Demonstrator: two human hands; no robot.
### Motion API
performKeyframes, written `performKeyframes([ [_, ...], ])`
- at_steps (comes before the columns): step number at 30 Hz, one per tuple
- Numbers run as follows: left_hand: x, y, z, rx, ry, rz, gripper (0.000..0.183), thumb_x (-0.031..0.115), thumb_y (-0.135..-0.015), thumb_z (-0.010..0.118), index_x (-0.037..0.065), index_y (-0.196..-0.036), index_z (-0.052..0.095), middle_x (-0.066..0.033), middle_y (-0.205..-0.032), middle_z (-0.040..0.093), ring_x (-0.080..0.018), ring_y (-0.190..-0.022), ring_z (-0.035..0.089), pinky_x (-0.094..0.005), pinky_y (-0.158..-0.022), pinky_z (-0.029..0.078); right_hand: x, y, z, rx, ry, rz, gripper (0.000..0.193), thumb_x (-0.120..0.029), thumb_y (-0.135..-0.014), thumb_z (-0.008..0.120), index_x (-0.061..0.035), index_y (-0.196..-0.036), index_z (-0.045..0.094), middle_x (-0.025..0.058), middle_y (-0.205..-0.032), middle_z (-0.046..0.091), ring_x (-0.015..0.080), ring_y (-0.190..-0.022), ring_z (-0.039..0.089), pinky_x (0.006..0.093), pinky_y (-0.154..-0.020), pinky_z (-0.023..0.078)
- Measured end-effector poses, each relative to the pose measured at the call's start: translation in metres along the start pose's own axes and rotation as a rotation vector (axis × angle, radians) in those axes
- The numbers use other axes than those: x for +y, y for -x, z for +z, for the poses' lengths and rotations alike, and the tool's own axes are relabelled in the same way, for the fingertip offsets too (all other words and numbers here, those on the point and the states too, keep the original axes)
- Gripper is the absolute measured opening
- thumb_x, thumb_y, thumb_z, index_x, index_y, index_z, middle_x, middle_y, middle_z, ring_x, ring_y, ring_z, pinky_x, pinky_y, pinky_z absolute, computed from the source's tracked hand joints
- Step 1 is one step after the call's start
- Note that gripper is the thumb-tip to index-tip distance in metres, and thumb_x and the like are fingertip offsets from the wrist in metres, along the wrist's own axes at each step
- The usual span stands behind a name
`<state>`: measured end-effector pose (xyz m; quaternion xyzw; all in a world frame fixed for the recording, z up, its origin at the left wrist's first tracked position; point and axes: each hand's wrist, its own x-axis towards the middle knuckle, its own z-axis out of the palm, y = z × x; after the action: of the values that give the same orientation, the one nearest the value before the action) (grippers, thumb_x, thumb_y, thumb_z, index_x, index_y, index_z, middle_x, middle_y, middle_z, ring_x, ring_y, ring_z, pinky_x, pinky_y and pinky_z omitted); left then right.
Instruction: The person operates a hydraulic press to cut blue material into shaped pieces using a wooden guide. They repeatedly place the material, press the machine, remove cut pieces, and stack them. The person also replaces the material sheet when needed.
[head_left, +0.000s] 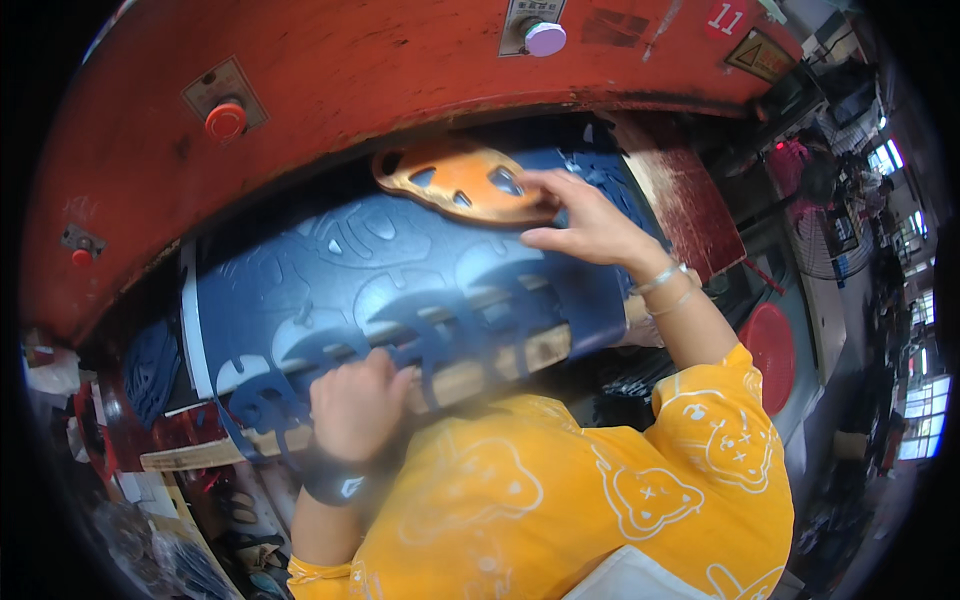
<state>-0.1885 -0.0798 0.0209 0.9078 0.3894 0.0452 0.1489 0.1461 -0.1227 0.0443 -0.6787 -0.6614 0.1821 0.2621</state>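
Observation:
A dark blue sheet [365, 235] with sole-shaped outlines pressed or cut into it lies over the press bed. Its near edge is a web of curved strips with open gaps, smeared by motion. My left hand [358, 405] is closed at that near edge, apparently round the strips; its fingertips are partly hidden. An orange cutting die [460, 182], sole-shaped with several openings, rests flat on the far part of the sheet. My right hand [585, 215] has its fingers and thumb about the die's right end, fingertips by an opening.
The red press beam [350, 75] spans the far side, carrying a red push button [225, 120] and a pale purple button [545, 38]. A wooden edge [545, 348] shows under the sheet. Blue scraps [152, 370] lie at left; a red round stool [767, 355] stands at right.

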Motion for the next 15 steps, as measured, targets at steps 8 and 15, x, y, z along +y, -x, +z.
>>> performKeyframes([
  [8, 0.026, -0.137, 0.033, 0.153, 0.348, 0.521, 0.041, 0.017, -0.074, 0.072, 0.003, -0.111, 0.059, -0.0157, -0.117, 0.058, -0.0349, -0.111, 0.054, -0.0408, -0.093, 0.046, 0.023, -0.102, 0.038, -0.071, 0.281, -0.249, 0.079, -0.033, -0.060, 0.075, -0.0164, -0.133, 0.050, 0.0218, -0.139, 0.040, 0.0426, -0.123, 0.037, 0.0510, -0.102, 0.032],
  [15, 0.017, -0.164, 0.039, -0.018, 0.445, 0.446, 0.050, 0.015, -0.073, 0.071, 0.004, -0.119, 0.055, -0.0171, -0.123, 0.053, -0.0344, -0.118, 0.048, -0.0422, -0.097, 0.042, 0.041, -0.114, -0.004, -0.242, -0.615, 0.016, 0.081, -0.020, -0.061, 0.073, -0.0085, -0.138, 0.047, 0.0172, -0.141, 0.043, 0.0245, -0.126, 0.045, 0.0316, -0.108, 0.032],
])
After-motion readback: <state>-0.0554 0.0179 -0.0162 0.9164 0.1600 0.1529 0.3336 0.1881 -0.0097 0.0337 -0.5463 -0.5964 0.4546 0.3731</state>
